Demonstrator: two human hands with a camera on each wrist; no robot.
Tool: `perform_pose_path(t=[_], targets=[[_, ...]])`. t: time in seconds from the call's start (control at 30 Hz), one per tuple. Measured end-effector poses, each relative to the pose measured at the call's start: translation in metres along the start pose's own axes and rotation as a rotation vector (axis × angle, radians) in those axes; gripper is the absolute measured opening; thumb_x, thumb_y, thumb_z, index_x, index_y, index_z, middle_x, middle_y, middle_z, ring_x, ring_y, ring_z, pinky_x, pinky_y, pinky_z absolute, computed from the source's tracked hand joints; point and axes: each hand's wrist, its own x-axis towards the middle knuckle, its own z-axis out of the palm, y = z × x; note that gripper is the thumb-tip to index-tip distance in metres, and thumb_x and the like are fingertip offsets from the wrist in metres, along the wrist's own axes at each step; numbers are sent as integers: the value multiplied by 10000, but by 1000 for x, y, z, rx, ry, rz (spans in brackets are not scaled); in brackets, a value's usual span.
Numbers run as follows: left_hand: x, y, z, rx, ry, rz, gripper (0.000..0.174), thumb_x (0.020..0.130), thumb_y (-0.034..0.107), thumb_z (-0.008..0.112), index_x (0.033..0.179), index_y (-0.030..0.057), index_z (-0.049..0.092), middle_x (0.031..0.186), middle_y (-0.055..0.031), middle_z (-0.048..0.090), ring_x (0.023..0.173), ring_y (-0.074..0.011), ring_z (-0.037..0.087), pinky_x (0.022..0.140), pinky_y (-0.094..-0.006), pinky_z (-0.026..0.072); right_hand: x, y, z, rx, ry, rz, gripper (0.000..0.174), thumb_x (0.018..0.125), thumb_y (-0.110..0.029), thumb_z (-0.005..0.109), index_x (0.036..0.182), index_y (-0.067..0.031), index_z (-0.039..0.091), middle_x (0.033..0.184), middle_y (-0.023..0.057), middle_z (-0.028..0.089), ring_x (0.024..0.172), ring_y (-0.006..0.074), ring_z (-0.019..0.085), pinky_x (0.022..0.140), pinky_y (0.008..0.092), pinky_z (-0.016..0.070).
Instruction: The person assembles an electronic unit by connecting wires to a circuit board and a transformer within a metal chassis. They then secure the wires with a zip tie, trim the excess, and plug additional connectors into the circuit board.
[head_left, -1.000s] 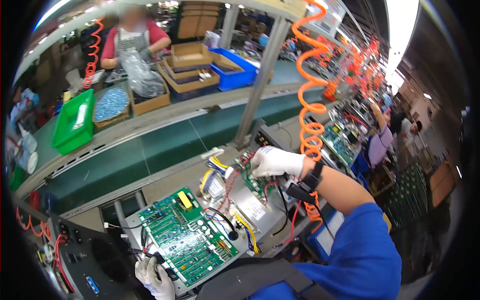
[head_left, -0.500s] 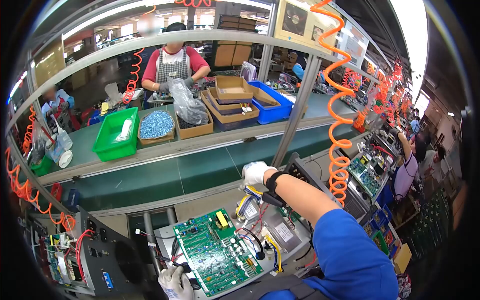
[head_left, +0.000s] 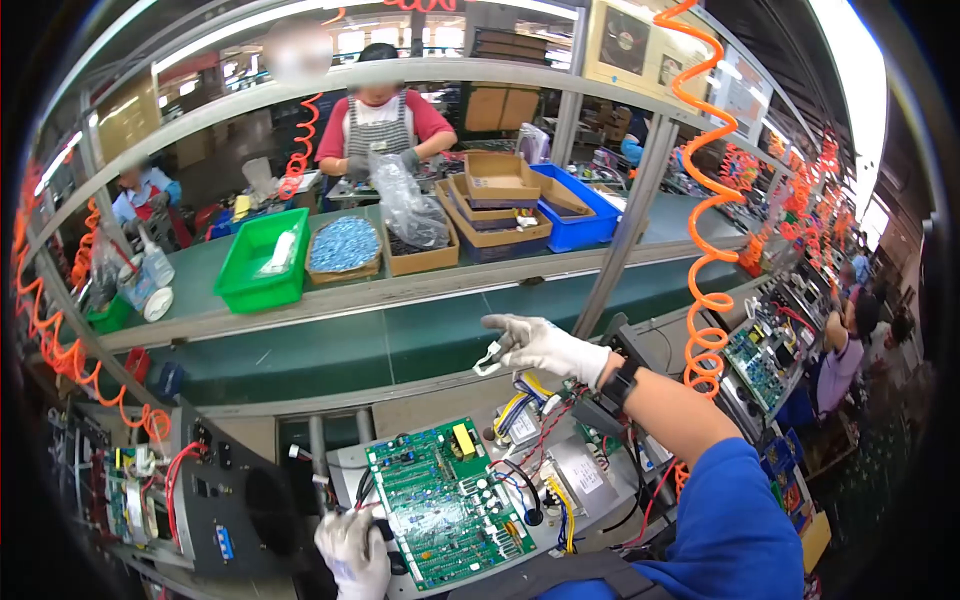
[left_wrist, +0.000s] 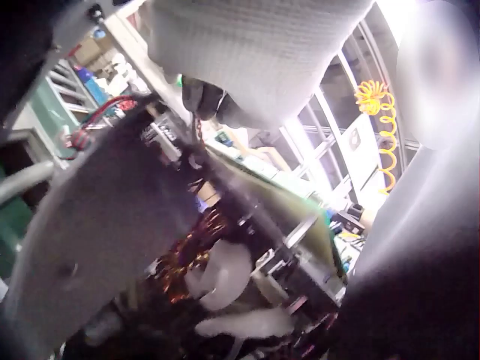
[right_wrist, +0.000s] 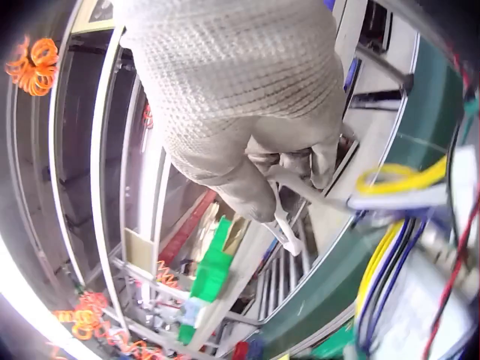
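Right grip (head_left: 553, 350): ribbed knit cloth | circuit board (head_left: 445, 508): glossy | green bin (head_left: 260, 293): smooth plastic | post (head_left: 626, 230): metal

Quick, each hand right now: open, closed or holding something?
Left hand: by the board, grip can't be told.
Right hand: holding a white strip.

gloved left hand (left_wrist: 255, 56): top | dark panel (left_wrist: 105, 217): left | yellow coil (left_wrist: 370, 99): right

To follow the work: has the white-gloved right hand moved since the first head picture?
Yes: the right hand moved left, mostly past the foot of the grey metal post.
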Motion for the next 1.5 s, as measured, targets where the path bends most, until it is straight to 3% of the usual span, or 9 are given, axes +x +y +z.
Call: perform_pose_path(t=[0.4, 0.57, 0.67, 0.83, 0.9, 1.07, 1.13, 1.2, 1.5], targets=[[170, 110, 64, 19, -65, 578, 423, 791, 152, 671, 1198, 88, 578, 1084, -149, 625, 868, -342, 640, 778, -443, 527, -9, -2, 54, -449, -33, -77, 517, 828, -65, 661, 1318, 6, 512, 1264, 126, 597, 1126, 193, 582, 967, 313, 476], [190, 104, 56, -857, 127, 186, 196, 849, -38, 624, 1031, 17, 674, 878, -52, 678, 777, -137, 626, 695, -285, 520, -24, -24, 65, -246, 53, -205, 451, 871, -178, 570, 1283, 0, 523, 1165, 154, 636, 1048, 241, 605, 935, 302, 454], [198, 122, 6, -1233, -3, -101, 193, 880, -6, 649, 1071, -34, 666, 895, -25, 674, 741, -34, 564, 659, -180, 468, -23, -60, 67, -109, 41, -244, 281, 967, -253, 566, 1067, 10, 565, 946, 10, 596, 887, 101, 537, 812, 269, 451], [202, 101, 14, -1496, -79, -192, 251, 879, -2, 660, 1125, -55, 657, 992, -70, 693, 893, -95, 624, 820, -223, 496, -18, -85, 70, -61, 136, -186, 183, 977, -227, 571, 982, -48, 614, 808, -50, 535, 718, 47, 458, 629, 216, 401], [195, 96, 7, -1193, -32, -51, 265, 915, 73, 625, 1153, -43, 643, 1076, -83, 678, 963, -125, 619, 870, -258, 487, -18, -91, 68, -68, 118, -134, 143, 970, -188, 564, 942, -63, 628, 690, -78, 468, 598, 16, 370, 513, 196, 309], [132, 46, -21, -469, 148, 71, 332, 858, 106, 590, 1168, -10, 615, 1206, -180, 607, 1102, -309, 584, 949, -384, 458, -7, -62, -34, -729, 485, 288, 329, 936, -310, 586, 841, -1, 646, 667, 131, 599, 583, 216, 587, 592, 367, 468], [94, 12, -12, -331, 99, -1, 362, 818, 92, 595, 1162, -18, 597, 1193, -195, 605, 1091, -364, 575, 947, -407, 451, -19, -6, -66, -1280, 261, 299, 259, 846, -257, 621, 824, -7, 685, 844, 212, 685, 842, 375, 674, 764, 437, 538], [44, -19, 13, -428, 37, -177, 403, 792, 124, 619, 1164, -26, 577, 1245, -238, 558, 1145, -405, 531, 975, -458, 416, -29, 7, -62, -1440, -22, 622, 222, 784, -153, 613, 904, 3, 717, 952, 206, 703, 924, 348, 686, 824, 411, 548], [-28, -1, 21, -165, -158, -218, 584, 930, 301, 581, 1412, 20, 407, 1465, -257, 356, 1334, -430, 362, 1091, -507, 298, -32, 13, -60, -1362, -250, 809, 258, 743, -138, 651, 953, -4, 719, 983, 198, 702, 964, 340, 674, 823, 411, 539]])
